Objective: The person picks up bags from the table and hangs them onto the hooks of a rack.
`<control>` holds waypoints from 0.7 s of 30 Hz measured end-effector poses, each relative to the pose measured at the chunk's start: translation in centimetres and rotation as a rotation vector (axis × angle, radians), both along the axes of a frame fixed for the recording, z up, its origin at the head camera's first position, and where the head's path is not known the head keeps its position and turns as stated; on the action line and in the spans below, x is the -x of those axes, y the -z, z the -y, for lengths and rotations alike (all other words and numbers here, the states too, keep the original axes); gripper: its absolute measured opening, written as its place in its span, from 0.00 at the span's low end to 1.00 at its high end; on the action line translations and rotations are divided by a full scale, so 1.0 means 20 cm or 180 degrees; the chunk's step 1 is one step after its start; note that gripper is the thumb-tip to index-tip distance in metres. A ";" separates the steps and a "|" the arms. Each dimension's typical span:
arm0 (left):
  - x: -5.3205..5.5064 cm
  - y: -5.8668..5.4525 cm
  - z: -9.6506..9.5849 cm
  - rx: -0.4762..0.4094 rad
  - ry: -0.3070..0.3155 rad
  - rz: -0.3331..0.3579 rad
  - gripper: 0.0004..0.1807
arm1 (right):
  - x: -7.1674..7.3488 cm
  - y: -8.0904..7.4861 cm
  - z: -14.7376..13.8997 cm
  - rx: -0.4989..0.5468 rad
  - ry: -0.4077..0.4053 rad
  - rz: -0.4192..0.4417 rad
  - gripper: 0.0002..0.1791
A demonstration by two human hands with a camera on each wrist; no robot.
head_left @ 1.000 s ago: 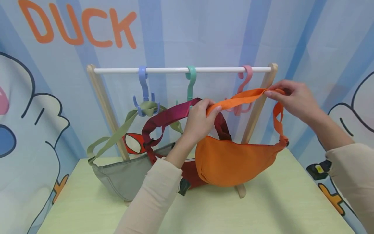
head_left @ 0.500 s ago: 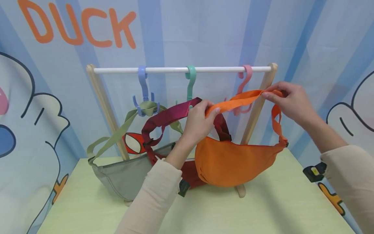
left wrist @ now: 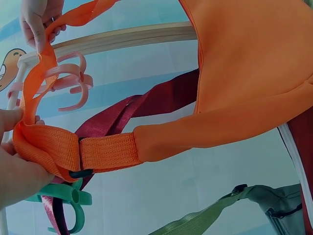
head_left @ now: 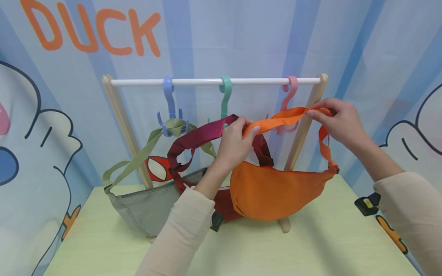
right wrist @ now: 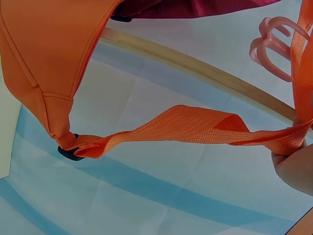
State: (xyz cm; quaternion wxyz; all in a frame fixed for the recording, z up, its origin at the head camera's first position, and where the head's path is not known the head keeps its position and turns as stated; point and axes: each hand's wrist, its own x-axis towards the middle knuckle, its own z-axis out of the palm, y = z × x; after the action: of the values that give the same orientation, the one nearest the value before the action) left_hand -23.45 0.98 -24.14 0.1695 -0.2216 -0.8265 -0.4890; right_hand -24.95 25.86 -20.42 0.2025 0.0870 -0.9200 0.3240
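Observation:
An orange sling bag hangs by its strap from both hands, in front of the rack's right half. My left hand grips the strap's left end, close to the black buckle in the left wrist view. With thumb and fingers my right hand pinches the strap farther right, beside the wooden post. Behind the stretched strap is a pink hook, its lower prongs partly covered. The right wrist view shows the strap running twisted from the bag's other buckle to the right hand.
A dark red bag hangs by its strap on the green hook, partly hidden by the left arm. A grey-green bag hangs on the blue hook. The white rail spans two wooden posts above a pale yellow table.
My right hand has shifted slightly left and down with the strap, and its right loop has come in with it. The left hand and the bag's body have barely moved.

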 end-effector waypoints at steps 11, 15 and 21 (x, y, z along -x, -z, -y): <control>0.01 0.02 0.01 -0.0039 0.0009 0.0018 0.10 | 0.00 0.01 -0.01 0.0050 -0.0042 0.0034 0.26; 0.02 0.02 0.01 -0.0044 0.0014 0.0032 0.11 | 0.00 0.01 -0.01 0.0063 -0.0069 0.0043 0.26; 0.02 0.03 0.01 -0.0050 0.0032 -0.0002 0.12 | -0.01 0.00 -0.01 0.0071 -0.0065 0.0056 0.26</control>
State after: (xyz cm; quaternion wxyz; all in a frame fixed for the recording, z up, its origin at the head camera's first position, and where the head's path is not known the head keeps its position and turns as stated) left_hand -23.81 0.82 -24.65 0.1690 -0.2246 -0.8214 -0.4962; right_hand -24.84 26.01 -20.43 0.1920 0.0913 -0.9172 0.3370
